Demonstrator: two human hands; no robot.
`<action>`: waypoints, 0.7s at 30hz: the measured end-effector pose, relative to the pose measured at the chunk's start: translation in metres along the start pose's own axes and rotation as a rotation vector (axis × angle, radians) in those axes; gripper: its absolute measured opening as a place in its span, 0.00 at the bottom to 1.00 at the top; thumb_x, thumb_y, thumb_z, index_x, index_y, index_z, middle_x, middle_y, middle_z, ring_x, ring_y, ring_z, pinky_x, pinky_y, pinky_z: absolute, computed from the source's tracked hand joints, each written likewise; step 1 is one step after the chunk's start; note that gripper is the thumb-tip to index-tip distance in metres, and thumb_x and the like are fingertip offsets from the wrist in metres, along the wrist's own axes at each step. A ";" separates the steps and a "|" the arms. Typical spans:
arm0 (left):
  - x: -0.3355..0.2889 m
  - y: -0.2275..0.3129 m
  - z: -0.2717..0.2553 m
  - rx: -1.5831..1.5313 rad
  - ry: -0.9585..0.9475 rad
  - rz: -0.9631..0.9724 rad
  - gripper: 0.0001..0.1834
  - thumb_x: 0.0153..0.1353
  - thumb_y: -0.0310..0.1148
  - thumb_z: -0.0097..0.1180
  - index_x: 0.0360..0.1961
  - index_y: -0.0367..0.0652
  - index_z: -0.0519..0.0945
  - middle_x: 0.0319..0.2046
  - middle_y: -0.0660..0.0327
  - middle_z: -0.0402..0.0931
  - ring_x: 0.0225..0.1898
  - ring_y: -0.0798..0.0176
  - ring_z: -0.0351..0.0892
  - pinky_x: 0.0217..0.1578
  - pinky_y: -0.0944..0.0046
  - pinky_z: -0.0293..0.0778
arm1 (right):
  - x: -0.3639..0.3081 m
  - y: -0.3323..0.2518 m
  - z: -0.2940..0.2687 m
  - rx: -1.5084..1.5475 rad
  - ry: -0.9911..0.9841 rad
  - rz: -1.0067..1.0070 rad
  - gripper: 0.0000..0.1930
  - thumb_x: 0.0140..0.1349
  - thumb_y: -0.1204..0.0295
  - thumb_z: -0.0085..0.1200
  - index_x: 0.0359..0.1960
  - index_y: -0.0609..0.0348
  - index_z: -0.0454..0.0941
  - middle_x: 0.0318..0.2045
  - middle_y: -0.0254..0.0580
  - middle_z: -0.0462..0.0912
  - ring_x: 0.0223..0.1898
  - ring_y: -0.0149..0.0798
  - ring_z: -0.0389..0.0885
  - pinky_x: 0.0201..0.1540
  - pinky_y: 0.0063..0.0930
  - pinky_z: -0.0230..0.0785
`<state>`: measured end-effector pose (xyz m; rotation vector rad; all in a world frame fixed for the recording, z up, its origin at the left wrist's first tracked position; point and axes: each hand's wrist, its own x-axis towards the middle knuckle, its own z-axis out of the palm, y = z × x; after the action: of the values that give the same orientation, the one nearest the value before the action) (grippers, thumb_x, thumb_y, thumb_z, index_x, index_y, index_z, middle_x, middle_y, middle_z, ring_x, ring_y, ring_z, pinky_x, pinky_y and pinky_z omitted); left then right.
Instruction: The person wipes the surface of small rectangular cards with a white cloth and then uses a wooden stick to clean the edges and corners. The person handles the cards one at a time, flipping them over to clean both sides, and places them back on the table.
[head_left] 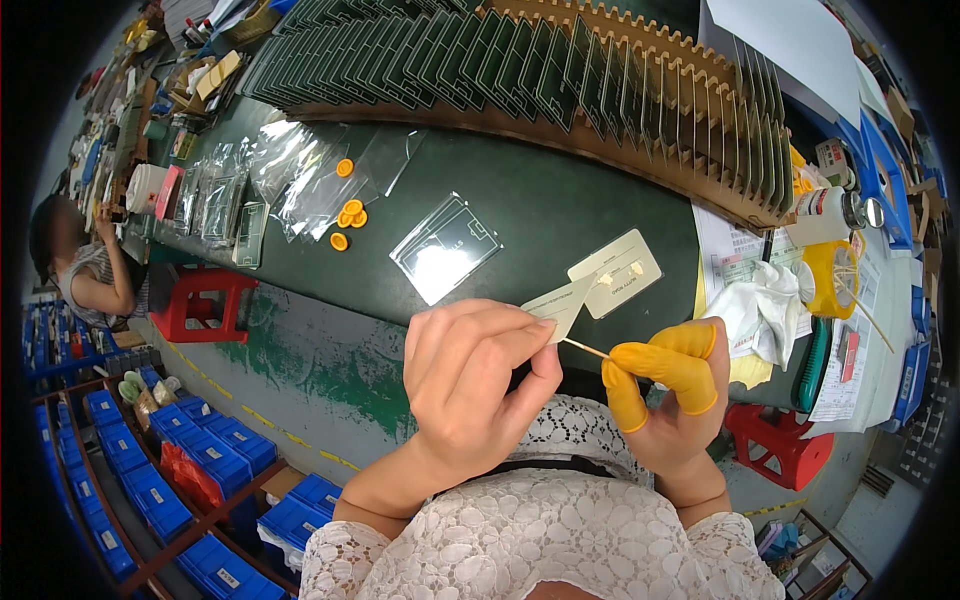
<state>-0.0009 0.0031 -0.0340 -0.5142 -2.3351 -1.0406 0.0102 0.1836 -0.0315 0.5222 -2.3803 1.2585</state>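
My bare left hand [470, 375] is closed, pinching a small cream card [567, 303] between thumb and fingers. My right hand [672, 385] wears yellow finger cots on its thumb and several fingers. Its fingertips pinch a thin wooden stick [588, 349], whose far end reaches the card's lower corner by my left fingertips; whether they touch I cannot tell. Beyond the held card, partly overlapped by it in view, another cream card [630, 275] with small print lies on the table. Left of it a dark green, glossy rectangular panel [447, 245] with pale outlines lies flat, reflecting light.
A long brown slotted rack [690, 185] holds many upright green panels at the back. Loose yellow finger cots [352, 212] and clear plastic bags [290, 170] lie left. At right are a white cloth [755, 315], a yellow tape roll [832, 280] holding sticks, and a bottle [822, 217]. Another person sits far left.
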 end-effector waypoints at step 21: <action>0.000 -0.003 -0.001 -0.008 0.035 -0.053 0.14 0.42 0.15 0.64 0.31 0.40 0.78 0.30 0.60 0.79 0.32 0.57 0.78 0.36 0.63 0.70 | -0.003 0.012 -0.002 -0.071 0.117 0.095 0.14 0.46 0.81 0.66 0.36 0.59 0.80 0.30 0.40 0.74 0.30 0.40 0.71 0.31 0.31 0.63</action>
<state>-0.0021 0.0004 -0.0349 -0.4359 -2.3256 -1.0752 0.0074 0.1921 -0.0408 0.3083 -2.3652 1.2043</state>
